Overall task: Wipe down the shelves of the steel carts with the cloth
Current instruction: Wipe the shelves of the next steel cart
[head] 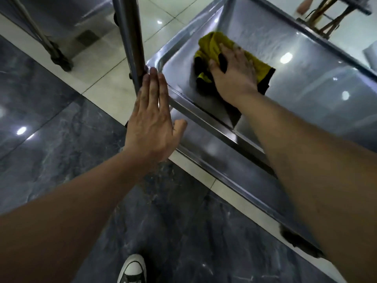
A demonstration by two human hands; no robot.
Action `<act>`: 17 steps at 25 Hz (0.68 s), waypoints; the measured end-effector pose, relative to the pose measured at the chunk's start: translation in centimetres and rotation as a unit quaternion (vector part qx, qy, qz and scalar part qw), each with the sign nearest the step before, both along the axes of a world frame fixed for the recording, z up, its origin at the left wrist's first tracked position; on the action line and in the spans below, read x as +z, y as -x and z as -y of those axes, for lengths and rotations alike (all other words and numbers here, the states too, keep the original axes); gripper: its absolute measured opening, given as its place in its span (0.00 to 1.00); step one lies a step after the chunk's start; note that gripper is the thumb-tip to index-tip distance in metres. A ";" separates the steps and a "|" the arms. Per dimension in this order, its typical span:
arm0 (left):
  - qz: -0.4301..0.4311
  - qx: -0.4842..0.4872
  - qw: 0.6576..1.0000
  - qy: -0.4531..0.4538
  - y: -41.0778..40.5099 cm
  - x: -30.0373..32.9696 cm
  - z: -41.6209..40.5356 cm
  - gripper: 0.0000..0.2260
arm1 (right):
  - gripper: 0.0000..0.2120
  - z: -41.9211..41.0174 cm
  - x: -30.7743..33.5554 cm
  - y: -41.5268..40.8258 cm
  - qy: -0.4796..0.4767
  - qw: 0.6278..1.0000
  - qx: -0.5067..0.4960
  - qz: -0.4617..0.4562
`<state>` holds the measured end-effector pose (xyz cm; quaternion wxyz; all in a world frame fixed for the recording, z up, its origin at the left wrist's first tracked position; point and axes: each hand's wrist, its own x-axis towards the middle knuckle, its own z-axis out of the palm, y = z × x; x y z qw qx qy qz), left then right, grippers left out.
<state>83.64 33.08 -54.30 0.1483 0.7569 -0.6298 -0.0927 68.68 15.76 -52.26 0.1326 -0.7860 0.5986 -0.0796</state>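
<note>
**Cloth pressed flat on the cart shelf**

Two bare forearms fill the near view, reaching forward and down. The right hand [234, 72] lies palm-down on the cloth [216, 45], fingers spread and fairly straight, pressing it onto the shelf [306, 78] rather than curling round it. The cloth is yellow with black parts; it bunches out beyond the fingertips and trails dark back under the wrist. It sits in the shelf's near-left corner, close to the raised rim [195, 111] that runs between the two hands.

The left hand [152, 119] is open, fingers straight and together, laid along the rim's corner with the fingertips touching the base of the upright post [130, 37]; the thumb sticks out toward the right hand. A lower shelf [214, 152] shows beneath the rim, under the right forearm.

Left of the left hand the floor [51, 99] is dark marbled tile, then pale tile farther off. A shoe [132, 270] with a white toe stands below the left forearm. Beyond the post, another cart [61, 15] stands on the pale tile.
</note>
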 end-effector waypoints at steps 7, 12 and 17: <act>0.016 0.011 1.000 0.004 0.2 0.0 -0.4 0.40 | 0.28 -10.5 -1.7 1.4 0.043 0.993 0.098 0.055; 0.022 0.002 1.000 -0.003 0.1 0.2 -0.1 0.40 | 0.29 -1.5 0.1 1.9 -0.005 0.999 -0.046 0.015; 0.013 0.018 1.000 -0.009 0.8 0.4 0.1 0.41 | 0.28 -9.0 -1.9 2.6 0.051 0.997 0.032 0.045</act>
